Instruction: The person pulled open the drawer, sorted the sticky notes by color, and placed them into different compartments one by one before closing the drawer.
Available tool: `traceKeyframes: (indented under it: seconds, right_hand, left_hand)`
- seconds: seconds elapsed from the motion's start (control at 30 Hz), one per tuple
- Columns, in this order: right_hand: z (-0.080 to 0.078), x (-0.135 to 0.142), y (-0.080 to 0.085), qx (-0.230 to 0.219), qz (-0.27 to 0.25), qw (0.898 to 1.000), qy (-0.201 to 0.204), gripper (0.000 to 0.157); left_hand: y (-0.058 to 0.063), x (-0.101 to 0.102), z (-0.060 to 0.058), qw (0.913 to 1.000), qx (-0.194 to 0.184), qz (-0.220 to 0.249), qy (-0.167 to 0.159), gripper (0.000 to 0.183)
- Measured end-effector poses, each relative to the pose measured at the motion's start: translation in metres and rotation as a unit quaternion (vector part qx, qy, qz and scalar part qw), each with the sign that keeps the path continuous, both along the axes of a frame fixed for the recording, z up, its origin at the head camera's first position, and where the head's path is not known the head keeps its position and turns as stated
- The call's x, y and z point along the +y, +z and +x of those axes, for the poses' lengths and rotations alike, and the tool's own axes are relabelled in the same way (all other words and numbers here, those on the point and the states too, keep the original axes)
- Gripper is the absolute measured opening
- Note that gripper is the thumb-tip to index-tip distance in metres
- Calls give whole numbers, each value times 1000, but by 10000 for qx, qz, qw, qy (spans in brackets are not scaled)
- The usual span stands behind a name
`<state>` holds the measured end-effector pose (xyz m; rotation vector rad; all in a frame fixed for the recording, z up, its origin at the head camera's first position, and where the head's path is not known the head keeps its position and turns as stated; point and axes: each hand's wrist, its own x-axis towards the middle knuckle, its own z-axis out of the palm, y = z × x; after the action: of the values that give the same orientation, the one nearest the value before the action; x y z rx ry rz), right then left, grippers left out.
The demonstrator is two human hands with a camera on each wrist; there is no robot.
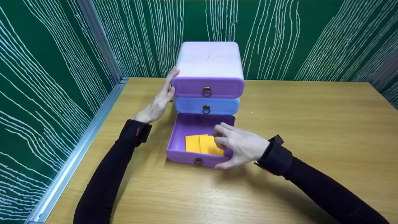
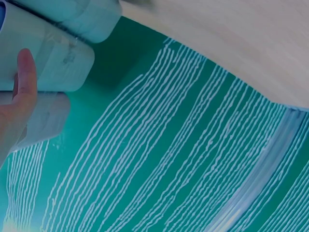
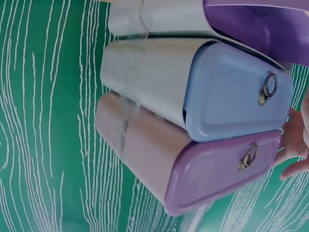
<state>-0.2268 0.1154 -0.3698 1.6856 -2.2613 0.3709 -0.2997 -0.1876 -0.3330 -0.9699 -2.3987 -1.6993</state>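
Note:
A stacked drawer unit [image 1: 210, 60] with a whitish casing stands on the table. Its bottom purple drawer [image 1: 182, 130] is pulled out, with flat yellow-orange pieces [image 1: 192, 143] lying inside. The top purple drawer [image 1: 189, 88] and the middle blue drawer [image 1: 189, 105] are closed, each with a ring pull. My left hand [image 1: 160, 98] rests against the unit's left side, fingers extended; the left wrist view shows a finger [image 2: 28, 72] along the casing. Over the open drawer's right front corner is my right hand [image 1: 241, 144], fingers bent above the yellow pieces, thumb lower at the front panel.
The wooden table [image 1: 311, 130] extends right and in front of the unit. Behind it stands a green wall [image 1: 196, 18] with white wavy lines. A metal frame edge [image 1: 90, 130] runs along the left. Clear tape [image 3: 128, 96] crosses the casings.

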Motion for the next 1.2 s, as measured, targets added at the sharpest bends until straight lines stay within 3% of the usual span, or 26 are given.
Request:
traceKeyframes:
  seconds: [0.13,0.43,0.67,1.2]
  right_hand:
    - [4,2,-3,255,-39,9996,121,55]
    - [2,9,-6,122,-42,9999,52,57]
    - [-2,21,-12,-10,88,9995,-319,58]
    - [-20,42,-20,-568,-305,9939,-893,53]
  left_hand:
    - [-1,-2,0,9999,62,-77,31,88]
    - [0,-3,0,10000,43,-10,17,88]
    - [-1,-3,1,10000,-27,9,22,87]
    - [-3,-2,-3,9997,32,176,-141,72]
